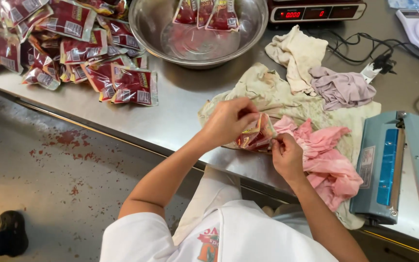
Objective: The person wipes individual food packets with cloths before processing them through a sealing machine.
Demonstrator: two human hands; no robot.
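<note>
White sleeves fill the bottom of the frame, and just above them, at centre, both hands close on one small red sauce pouch: the left hand grips its top from above, the right hand pinches its right edge. It hangs just over the steel table, touching a pink cloth spread on stained rags. To the right sits a blue heat sealer; at upper centre a steel bowl holds three more pouches, with a heap of filled pouches at upper left. Squeezed too hard, the pouch could spill sauce onto the cloths.
</note>
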